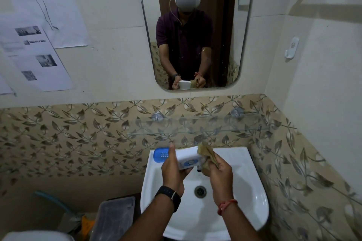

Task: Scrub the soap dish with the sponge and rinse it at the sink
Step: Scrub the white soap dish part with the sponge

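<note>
Here, sponge (206,157) meets soap dish (188,157) above sink (244,191).

Both hands over the sink (252,191), above its back half. Soap dish (188,157) in left hand (173,170), sponge (207,155) in right hand (219,172), touching the dish's right end. Tray (161,155) on sink's back-left corner. Drain (200,191) below hands. Shelf (195,125) behind sink, mirror (195,25) above it.

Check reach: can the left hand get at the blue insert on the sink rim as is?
Probably not without letting go. The left hand is wrapped around the white soap dish, so it is occupied. The blue insert lies just beside its thumb on the sink rim, otherwise unobstructed.
</note>
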`<state>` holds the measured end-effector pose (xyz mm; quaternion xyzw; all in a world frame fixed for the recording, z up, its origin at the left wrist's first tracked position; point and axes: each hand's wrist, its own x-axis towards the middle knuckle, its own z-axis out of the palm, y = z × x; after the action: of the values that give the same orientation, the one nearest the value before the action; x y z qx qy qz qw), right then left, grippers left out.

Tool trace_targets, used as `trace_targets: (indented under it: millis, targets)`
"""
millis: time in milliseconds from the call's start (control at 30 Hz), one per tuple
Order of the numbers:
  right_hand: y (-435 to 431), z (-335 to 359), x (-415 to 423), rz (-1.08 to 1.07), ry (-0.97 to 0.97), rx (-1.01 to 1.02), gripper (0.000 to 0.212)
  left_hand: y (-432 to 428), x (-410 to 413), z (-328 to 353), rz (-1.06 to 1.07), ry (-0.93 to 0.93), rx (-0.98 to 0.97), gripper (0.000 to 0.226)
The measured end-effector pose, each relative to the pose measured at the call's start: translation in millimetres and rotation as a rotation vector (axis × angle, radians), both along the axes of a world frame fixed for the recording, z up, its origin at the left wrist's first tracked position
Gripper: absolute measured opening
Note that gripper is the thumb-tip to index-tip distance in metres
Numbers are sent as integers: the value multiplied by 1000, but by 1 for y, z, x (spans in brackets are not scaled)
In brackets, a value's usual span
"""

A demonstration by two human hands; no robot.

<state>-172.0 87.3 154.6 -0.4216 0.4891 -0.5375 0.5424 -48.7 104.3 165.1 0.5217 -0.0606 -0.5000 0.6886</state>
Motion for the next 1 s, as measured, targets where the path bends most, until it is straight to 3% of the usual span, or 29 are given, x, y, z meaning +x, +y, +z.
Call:
trace_targets:
  millis: [367, 533, 700, 867, 1000]
  targets:
    - [5, 6, 3, 11, -47, -7, 36, -1, 0, 16, -46, 18, -25, 45]
    - [15, -5, 11, -16, -174, 86, 34, 0, -8, 22, -47, 97, -34, 61]
    - [4, 15, 11, -21, -202, 73, 34, 2, -10, 10, -42, -102, 58, 67]
    - [-1, 18, 6, 13, -169, 79, 33, 13, -12, 1, -132, -271, -28, 50]
    - [10, 7, 9, 47, -143, 100, 28, 14, -15, 0, -96, -239, -97, 35]
